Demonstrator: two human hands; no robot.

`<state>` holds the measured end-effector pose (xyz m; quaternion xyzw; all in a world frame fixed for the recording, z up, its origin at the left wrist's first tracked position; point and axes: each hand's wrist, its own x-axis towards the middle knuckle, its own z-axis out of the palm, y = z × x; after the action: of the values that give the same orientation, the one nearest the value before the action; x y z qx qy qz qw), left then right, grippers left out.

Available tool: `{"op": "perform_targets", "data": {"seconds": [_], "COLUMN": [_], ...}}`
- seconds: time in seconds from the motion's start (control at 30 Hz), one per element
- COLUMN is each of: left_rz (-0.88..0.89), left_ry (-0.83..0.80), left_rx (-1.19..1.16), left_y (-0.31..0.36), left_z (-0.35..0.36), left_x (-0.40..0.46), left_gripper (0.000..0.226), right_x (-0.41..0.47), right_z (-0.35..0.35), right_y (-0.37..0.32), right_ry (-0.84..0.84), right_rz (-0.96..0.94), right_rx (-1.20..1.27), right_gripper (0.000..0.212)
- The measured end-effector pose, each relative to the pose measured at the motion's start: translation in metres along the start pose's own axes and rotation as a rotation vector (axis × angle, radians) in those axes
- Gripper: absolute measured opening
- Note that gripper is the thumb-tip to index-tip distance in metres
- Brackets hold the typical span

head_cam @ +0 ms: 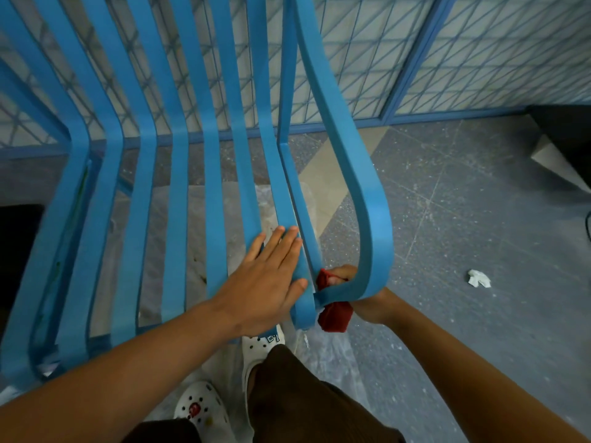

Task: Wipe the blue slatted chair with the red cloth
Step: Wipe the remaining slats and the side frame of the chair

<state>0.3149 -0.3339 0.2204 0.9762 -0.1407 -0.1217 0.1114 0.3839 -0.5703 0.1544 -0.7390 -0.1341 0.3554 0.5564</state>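
The blue slatted chair [179,187] fills the left and middle of the head view, its seat slats running toward me and its right armrest looping down at the front. My left hand [267,279] lies flat with straight fingers on the rightmost seat slats near the front edge. My right hand [367,302] is under the low curve of the armrest loop and grips the red cloth [334,316] against the chair frame there. The loop hides most of that hand and part of the cloth.
A crumpled white scrap [478,278] lies on the grey speckled floor [463,219] to the right. A blue wire-mesh fence [415,43] runs behind the chair. A dark object [566,139] sits at the far right. My white clogs [201,407] stand on plastic sheeting below the seat.
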Motion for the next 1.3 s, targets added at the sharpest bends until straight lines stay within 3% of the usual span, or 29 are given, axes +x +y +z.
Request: {"op": "perform_targets", "data": {"seconds": [0.1,0.23,0.37,0.53,0.73,0.87,1.0,1.17,1.3], "left_rz": [0.024,0.024,0.015,0.011,0.049,0.061,0.067,0.090,0.013], "left_ry": [-0.006,0.000,-0.029,-0.030,0.094,0.181,0.259,0.415,0.557], "left_rx": [-0.012,-0.008,-0.033,-0.097,-0.232,-0.337,-0.503,-0.700,-0.812], "left_y": [-0.001,-0.001,0.001,0.001,0.016,0.034,0.051,0.047,0.022], "left_z": [-0.002,-0.004,-0.007,-0.020,-0.055,-0.089,-0.122,-0.148,-0.153], "left_x": [-0.001,-0.001,-0.003,-0.022,-0.062,-0.090,-0.127,-0.167,-0.202], "left_gripper": [0.072,0.073,0.073,0.073,0.072,0.070,0.069,0.067,0.045], "right_x": [-0.010,-0.025,-0.053,-0.097,-0.141,-0.166,-0.181,-0.170,-0.144], "right_z": [0.005,0.005,0.008,0.007,0.009,0.021,0.058,0.118,0.167], "right_y": [-0.003,-0.010,-0.035,-0.088,-0.170,-0.213,-0.250,-0.274,-0.273], "right_ry": [0.102,0.161,0.194,0.347,0.615,0.707,0.650,0.435,0.305], "right_rz": [0.102,0.124,0.150,0.036,-0.126,-0.167,-0.255,-0.371,-0.415], "right_rx": [0.038,-0.250,-0.419,-0.460,-0.327,-0.288,-0.244,-0.183,-0.160], "right_gripper": [0.053,0.020,0.024,0.024,0.018,0.021,0.030,0.032,0.021]}}
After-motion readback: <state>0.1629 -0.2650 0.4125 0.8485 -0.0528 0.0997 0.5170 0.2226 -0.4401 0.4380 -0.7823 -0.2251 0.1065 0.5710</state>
